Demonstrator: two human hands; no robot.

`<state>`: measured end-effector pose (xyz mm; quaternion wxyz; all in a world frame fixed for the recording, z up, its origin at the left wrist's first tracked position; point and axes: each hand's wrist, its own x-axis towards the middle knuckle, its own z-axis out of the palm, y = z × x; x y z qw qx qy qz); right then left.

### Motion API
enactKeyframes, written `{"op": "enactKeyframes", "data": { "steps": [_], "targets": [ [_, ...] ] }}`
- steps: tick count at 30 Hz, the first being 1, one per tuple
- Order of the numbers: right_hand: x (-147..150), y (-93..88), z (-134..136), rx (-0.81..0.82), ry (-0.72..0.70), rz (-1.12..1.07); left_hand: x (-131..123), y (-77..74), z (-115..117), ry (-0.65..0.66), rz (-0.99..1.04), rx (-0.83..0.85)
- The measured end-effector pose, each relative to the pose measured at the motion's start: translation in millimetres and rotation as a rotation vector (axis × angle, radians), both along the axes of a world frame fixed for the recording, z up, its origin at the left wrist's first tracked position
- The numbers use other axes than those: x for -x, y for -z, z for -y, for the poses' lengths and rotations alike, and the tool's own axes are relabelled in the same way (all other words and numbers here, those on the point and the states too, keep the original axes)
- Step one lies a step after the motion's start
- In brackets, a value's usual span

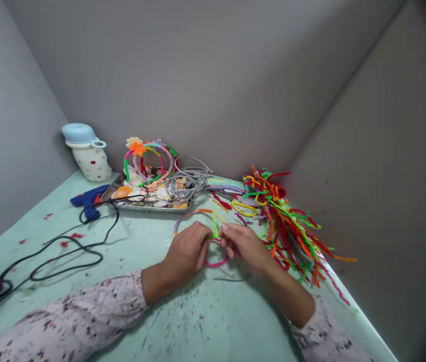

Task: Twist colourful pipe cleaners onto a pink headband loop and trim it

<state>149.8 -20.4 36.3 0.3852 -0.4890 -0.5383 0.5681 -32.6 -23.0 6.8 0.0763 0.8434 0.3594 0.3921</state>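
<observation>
A ring wrapped in pipe cleaners (216, 263), pink at the bottom and orange and purple at the top left, is between my two hands just above the table. My left hand (188, 247) is closed on the ring's side, fingers curled with the thumb pressed against them. A bright green pipe cleaner (215, 226) stands up from the ring between the hands. My right hand (245, 245) pinches at the green strand's lower end; its fingertips partly hide the grip. Below the hands lies a short grey wire (231, 279).
Behind stands a metal tray (152, 207) with shells, finished colourful rings (168, 151) and a coil of wire (188, 183). A pile of pipe cleaners (288, 226) lies right. Left are a blue glue gun (90, 197), a black cable (73, 241) and a bottle (92, 158). Grey walls enclose the table.
</observation>
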Motion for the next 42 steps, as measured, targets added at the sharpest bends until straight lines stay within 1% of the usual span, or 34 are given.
{"op": "enactKeyframes", "data": {
  "steps": [2, 4, 6, 7, 9, 11, 13, 16, 19, 22, 25, 29, 32, 34, 36, 39, 41, 42],
  "targets": [
    [-16, -15.5, -4, -0.151, -0.010, 0.297, 1, 1.3, -1, 0.001, 0.025, 0.019],
    [-34, -28.9, -6, -0.237, -0.043, 0.540, 1, 2.2, -2, 0.004, 0.061, 0.032],
    [-52, -37.2, -7, -0.329, -0.107, 0.810, 2, 2.2, -2, 0.006, 0.108, 0.043],
    [-60, -39.2, -7, -0.332, -0.167, 0.944, 3, 1.7, -3, 0.002, 0.134, 0.046],
    [-72, -39.3, -7, -0.229, -0.232, 1.196, 4, 0.2, -4, -0.003, 0.180, 0.049],
    [-78, -36.1, -7, -0.111, -0.276, 1.380, 5, -1.6, -5, -0.025, 0.242, 0.054],
    [-79, -31.9, -6, -0.040, -0.282, 1.502, 6, -3.3, -7, -0.069, 0.317, 0.076],
    [-72, -27.4, -4, -0.028, -0.271, 1.583, 6, -4.6, -8, -0.116, 0.400, 0.104],
    [-66, -26.0, -2, -0.063, -0.265, 1.582, 6, -4.7, -8, -0.115, 0.415, 0.122],
    [-66, -24.1, -1, -0.088, -0.264, 1.531, 5, -4.5, -7, -0.120, 0.427, 0.146],
    [-68, -19.1, -2, -0.097, -0.267, 1.479, 5, -5.6, -6, -0.106, 0.415, 0.163],
    [-71, -12.0, -2, -0.135, -0.249, 1.478, 6, -7.5, -5, -0.088, 0.375, 0.139],
    [-77, -13.4, -3, -0.140, -0.224, 1.448, 7, -7.3, -5, -0.087, 0.355, 0.121],
    [-84, -18.4, -4, -0.147, -0.211, 1.374, 7, -6.7, -6, -0.088, 0.338, 0.116],
    [-91, -24.4, -5, -0.139, -0.203, 1.229, 7, -6.1, -6, -0.092, 0.312, 0.109],
    [-102, -28.6, -6, -0.072, -0.240, 0.829, 7, -5.8, -7, -0.088, 0.270, 0.095],
    [-108, -24.9, -7, -0.020, -0.207, 0.544, 7, -5.6, -8, -0.077, 0.241, 0.084],
    [-110, -21.0, -7, -0.005, -0.148, 0.423, 7, -5.5, -8, -0.068, 0.224, 0.080]
  ]
}}
